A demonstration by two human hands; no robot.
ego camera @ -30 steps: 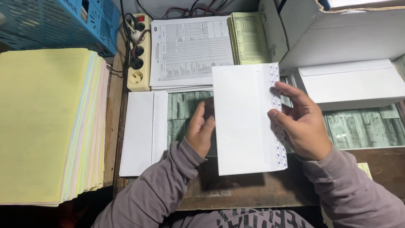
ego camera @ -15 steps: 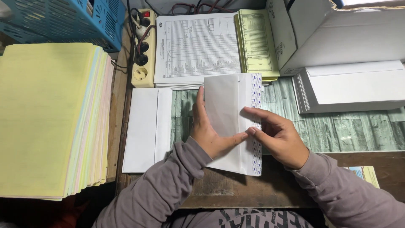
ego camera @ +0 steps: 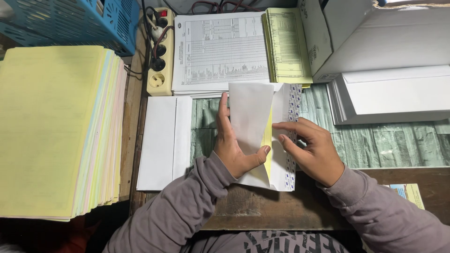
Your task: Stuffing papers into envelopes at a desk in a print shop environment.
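A white envelope [ego camera: 251, 112] lies upright on the desk in front of me. My left hand [ego camera: 232, 143] grips its left body, thumb across the front. Its flap [ego camera: 287, 107], edged with a patterned adhesive strip, is lifted to the right. My right hand [ego camera: 311, 147] holds that flap near its middle with thumb and fingers. A yellow sheet [ego camera: 268, 140] shows inside the envelope's open mouth between the two hands.
A closed white envelope [ego camera: 164, 140] lies left of my hands. A tall stack of yellow and pastel paper [ego camera: 51, 131] fills the left. Printed forms [ego camera: 220, 49], a yellow form pad [ego camera: 287, 44], a power strip [ego camera: 158, 51], a blue basket [ego camera: 65, 21], a white box [ego camera: 375, 37] and an envelope stack [ego camera: 393, 96] surround the desk.
The envelope came down from being held up to lying between my hands. Its flap has since been pulled open to the right, uncovering the yellow sheet inside.
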